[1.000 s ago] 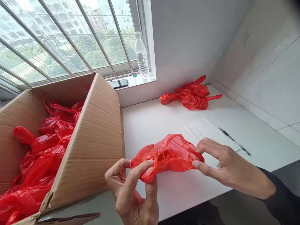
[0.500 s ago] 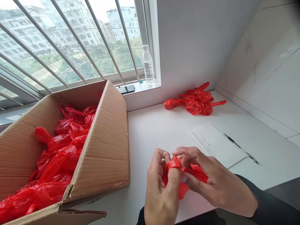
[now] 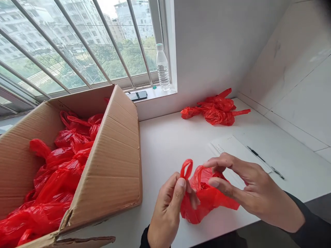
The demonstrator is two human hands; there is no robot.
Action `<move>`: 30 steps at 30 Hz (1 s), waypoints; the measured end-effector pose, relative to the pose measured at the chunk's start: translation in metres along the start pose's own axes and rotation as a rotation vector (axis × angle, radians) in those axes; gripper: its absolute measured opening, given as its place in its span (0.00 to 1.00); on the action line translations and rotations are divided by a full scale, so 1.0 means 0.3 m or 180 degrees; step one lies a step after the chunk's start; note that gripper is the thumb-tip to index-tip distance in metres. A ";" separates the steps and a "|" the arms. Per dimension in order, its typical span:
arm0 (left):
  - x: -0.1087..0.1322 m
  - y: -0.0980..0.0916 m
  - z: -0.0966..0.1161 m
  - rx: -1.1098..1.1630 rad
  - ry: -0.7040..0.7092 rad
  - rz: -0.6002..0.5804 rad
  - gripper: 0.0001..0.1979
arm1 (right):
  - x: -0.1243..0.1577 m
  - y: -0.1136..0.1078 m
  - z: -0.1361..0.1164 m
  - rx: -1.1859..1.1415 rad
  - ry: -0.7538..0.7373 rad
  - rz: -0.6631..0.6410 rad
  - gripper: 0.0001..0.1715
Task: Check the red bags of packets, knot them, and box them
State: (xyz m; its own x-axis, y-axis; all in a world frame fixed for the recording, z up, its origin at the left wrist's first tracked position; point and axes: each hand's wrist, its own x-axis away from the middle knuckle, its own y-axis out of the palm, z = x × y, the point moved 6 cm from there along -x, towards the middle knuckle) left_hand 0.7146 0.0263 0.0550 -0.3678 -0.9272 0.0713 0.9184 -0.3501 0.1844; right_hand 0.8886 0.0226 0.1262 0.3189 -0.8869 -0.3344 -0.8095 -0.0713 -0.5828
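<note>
Fingers of the left hand pinch a loop of the bag near the desk's front edge; the right hand sits beside it, thumb and forefinger parted, grip unclear to me. Gathering loops seems the step; next likely wants a sure right-hand pinch.

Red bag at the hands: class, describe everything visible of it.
The bag is thin, crinkled, red, seemingly plastic, slightly see-through. It slumps over the white table, its mouth open on something red and indistinct. The left hand pinches it below an upright loop; the right hand curves by its other side, contact unclear.
</note>
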 end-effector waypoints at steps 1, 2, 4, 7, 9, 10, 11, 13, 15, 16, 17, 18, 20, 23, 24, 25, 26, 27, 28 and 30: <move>-0.003 -0.006 -0.012 0.0126 -0.0034 0.0206 0.20 | -0.001 -0.005 -0.009 0.0043 -0.0085 0.0017 0.14; -0.002 -0.003 -0.021 0.0155 -0.0069 0.0367 0.19 | -0.004 -0.007 -0.024 0.0044 -0.0234 0.0002 0.14; 0.008 0.028 -0.025 -0.0095 -0.0043 0.0549 0.13 | -0.010 -0.003 -0.063 -0.0040 -0.0610 -0.0055 0.13; 0.031 0.085 0.004 -0.0912 0.0241 0.0781 0.20 | -0.020 0.014 -0.119 -0.0069 -0.1129 -0.0091 0.12; 0.029 0.122 0.027 -0.1185 0.0432 0.0568 0.11 | -0.025 0.030 -0.137 0.0046 -0.1340 -0.0120 0.10; 0.022 0.137 0.034 -0.1136 0.0488 0.0321 0.07 | -0.027 0.037 -0.137 0.0142 -0.1386 -0.0135 0.09; 0.013 0.148 0.040 -0.0986 0.0513 0.0037 0.12 | -0.030 0.041 -0.130 0.0263 -0.1365 -0.0136 0.10; -0.005 0.140 0.040 -0.0542 0.0391 -0.0264 0.22 | -0.037 0.038 -0.094 0.0504 -0.1101 -0.0080 0.16; -0.022 0.101 0.023 -0.0124 0.0100 -0.0123 0.24 | -0.042 0.026 -0.044 0.0522 -0.0657 -0.0053 0.15; -0.028 0.083 0.011 0.0059 -0.0057 -0.0045 0.23 | -0.041 0.020 -0.020 0.0424 -0.0430 -0.0059 0.12; -0.033 0.067 0.001 0.0227 -0.0169 0.0016 0.21 | -0.038 0.017 -0.003 0.0287 -0.0254 -0.0088 0.08; -0.037 0.052 -0.005 0.0350 -0.0207 0.0055 0.20 | -0.034 0.016 0.007 0.0144 -0.0157 -0.0141 0.05; -0.045 0.035 -0.004 0.0349 -0.0139 -0.0025 0.19 | -0.024 0.028 0.012 -0.0110 -0.0085 -0.0378 0.03; -0.045 0.029 0.010 -0.0145 0.0001 -0.0265 0.17 | -0.022 0.045 0.018 -0.0334 -0.0075 -0.0553 0.04; -0.042 0.032 0.013 -0.0313 0.0009 -0.0347 0.15 | -0.027 0.048 0.025 -0.0363 -0.0082 -0.0527 0.05; -0.037 0.037 0.017 -0.0443 0.0035 -0.0414 0.13 | -0.035 0.053 0.036 -0.0390 -0.0072 -0.0509 0.08; -0.031 0.042 0.023 -0.0564 0.0103 -0.0464 0.11 | -0.043 0.062 0.048 -0.0438 -0.0050 -0.0536 0.12; -0.024 0.047 0.029 -0.0710 0.0200 -0.0491 0.08 | -0.052 0.076 0.064 -0.0514 0.0018 -0.0644 0.16; -0.018 0.050 0.034 -0.0898 0.0313 -0.0485 0.09 | -0.059 0.094 0.082 -0.0602 0.0143 -0.0794 0.18; -0.009 0.049 0.036 -0.1379 0.0571 -0.0362 0.17 | -0.070 0.122 0.123 -0.0706 0.0488 -0.0981 0.20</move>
State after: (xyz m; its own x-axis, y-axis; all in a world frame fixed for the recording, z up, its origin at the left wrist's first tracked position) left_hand 0.7276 0.0251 0.0681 -0.4735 -0.8748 -0.1028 0.8641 -0.4387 -0.2469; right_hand 0.8704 0.0553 0.0847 0.4994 -0.8652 -0.0449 -0.7796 -0.4262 -0.4589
